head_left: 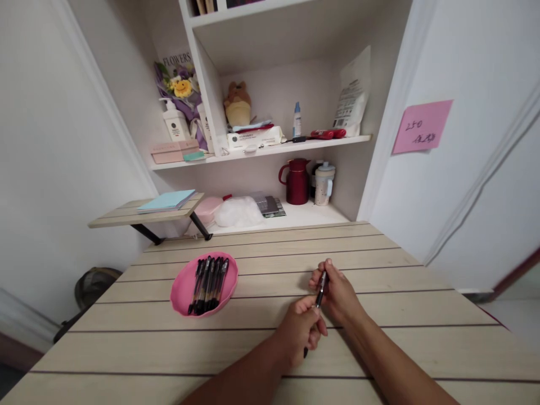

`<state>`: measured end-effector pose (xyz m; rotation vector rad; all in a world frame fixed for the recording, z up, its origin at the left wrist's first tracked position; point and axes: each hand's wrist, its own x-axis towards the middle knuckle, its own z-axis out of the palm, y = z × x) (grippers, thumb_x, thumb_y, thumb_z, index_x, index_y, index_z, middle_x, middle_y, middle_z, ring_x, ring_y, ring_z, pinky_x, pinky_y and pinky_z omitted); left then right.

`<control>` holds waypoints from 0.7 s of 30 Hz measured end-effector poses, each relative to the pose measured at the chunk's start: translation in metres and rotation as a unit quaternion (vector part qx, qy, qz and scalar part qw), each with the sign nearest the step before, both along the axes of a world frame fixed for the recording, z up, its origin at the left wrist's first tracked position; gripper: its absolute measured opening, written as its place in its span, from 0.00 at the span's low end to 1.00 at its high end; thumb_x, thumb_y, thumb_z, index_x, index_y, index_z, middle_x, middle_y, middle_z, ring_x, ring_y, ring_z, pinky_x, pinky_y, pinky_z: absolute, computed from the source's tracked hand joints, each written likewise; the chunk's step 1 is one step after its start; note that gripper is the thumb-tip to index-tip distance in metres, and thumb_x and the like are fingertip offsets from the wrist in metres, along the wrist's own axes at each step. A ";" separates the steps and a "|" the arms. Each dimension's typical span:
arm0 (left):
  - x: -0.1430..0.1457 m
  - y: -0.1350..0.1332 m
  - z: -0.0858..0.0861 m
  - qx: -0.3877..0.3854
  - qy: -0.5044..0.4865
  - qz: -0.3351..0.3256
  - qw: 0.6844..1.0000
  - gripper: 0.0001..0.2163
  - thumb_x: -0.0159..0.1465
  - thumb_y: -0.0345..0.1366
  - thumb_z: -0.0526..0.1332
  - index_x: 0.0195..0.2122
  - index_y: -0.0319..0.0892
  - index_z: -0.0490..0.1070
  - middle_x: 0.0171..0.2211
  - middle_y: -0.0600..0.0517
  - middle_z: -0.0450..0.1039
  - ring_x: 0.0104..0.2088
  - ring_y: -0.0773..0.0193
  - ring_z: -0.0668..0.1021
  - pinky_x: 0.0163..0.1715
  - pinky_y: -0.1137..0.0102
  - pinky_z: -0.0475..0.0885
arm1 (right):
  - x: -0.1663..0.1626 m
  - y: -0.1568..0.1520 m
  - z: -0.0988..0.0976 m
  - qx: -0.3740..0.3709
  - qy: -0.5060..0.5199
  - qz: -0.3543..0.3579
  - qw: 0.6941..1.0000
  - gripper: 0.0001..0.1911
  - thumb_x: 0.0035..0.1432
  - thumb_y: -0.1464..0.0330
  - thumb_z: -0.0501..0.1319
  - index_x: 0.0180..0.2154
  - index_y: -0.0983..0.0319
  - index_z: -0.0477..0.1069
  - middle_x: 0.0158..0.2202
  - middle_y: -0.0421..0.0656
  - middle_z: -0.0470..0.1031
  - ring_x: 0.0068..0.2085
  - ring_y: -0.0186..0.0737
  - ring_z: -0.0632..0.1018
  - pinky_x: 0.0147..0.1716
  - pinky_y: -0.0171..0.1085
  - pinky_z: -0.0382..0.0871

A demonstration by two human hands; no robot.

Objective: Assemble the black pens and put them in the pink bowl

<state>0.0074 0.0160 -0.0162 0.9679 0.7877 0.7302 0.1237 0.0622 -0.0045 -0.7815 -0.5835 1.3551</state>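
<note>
— Where was the pen (319, 298) in relation to the hands?

— Between them, over the wooden table (379, 264). The left hand (300, 331) was curled round its lower part, fingers closed on the barrel, with the tip poking out beneath the fist. The right hand (337, 292) pinched the upper end between thumb and fingertips. The pen stood nearly upright, leaning a little to the right at the top.

— So both hands were closed on the same pen?

— Yes, one above the other, almost touching.

— How many pens were there altogether?

— One in the hands. More lay side by side in the pink dish (182, 289), well to the left of the hands. I counted roughly six there, all black, though they overlapped, so the exact number was hard to tell.

— And dishes?

— Just the one.

— Anything else worth counting?

— Behind the table, on the lower shelf, stood one dark red jug (296, 181) and one pale lidded cup (324, 184) just beside it. One pink note (422, 126) was stuck on the wall at the right.
</note>
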 end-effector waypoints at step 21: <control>-0.004 0.008 -0.002 -0.022 -0.109 0.111 0.988 0.17 0.55 0.49 0.58 0.35 0.40 0.64 0.19 0.58 0.63 0.11 0.78 0.58 0.11 0.78 0.46 | -0.006 -0.008 0.000 0.025 -0.129 0.135 0.982 0.21 0.49 0.51 0.58 0.26 0.63 0.66 0.15 0.36 0.62 0.17 0.27 0.62 0.16 0.29 0.48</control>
